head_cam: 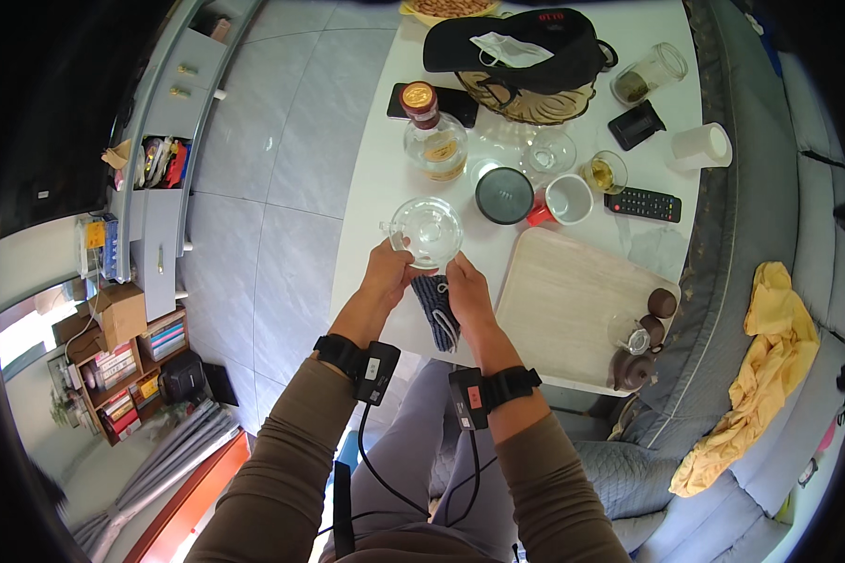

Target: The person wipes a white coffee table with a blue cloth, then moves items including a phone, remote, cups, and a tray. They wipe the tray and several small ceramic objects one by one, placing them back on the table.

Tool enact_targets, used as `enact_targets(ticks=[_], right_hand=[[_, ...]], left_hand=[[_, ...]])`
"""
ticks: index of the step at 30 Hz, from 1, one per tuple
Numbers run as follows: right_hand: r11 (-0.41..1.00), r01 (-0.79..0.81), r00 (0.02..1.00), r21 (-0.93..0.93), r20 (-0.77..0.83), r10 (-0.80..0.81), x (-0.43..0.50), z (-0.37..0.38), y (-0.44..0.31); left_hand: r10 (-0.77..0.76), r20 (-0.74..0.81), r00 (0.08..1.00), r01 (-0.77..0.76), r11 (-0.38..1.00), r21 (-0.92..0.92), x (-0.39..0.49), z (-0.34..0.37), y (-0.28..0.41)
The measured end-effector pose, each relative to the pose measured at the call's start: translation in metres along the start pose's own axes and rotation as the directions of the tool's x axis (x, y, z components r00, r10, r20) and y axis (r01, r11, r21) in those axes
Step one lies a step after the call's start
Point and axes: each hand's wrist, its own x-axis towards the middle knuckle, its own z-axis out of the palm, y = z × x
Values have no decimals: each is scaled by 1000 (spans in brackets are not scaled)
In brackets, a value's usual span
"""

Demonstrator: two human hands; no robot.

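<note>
A clear glass cup [428,224] with a small side handle is held over the white table [366,232]. My left hand [389,271] grips its near left rim, thumb toward the inside. At the cup's near right edge, my right hand [470,287] has its fingertips against the glass. A dark knitted cloth [434,302] with a pale loop lies between my hands, just below the cup. Whether my right fingers also pinch this cloth is hidden. Beyond the cup stands a glass bottle [436,148] with a dark red, gold-topped stopper.
A dark round lid [505,195], a red-handled mug [569,200] and a glass of yellowish liquid [605,173] stand close on the right. Nearer is a pale tray [570,302] with a small brown teapot [632,370]. A black cap [521,42] rests on an amber glass bowl [535,105].
</note>
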Motion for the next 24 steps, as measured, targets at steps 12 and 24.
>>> enact_targets(ticks=[12,24], right_hand=[[304,-325,940,896,342,-5,-58,-119,-13],[572,132,973,809,-215,80,-186,-360,13]], left_hand=[[-240,-21,970,241,970,33,-48,7,-20],[156,680,717,-688,321,651,-96,226,-189]])
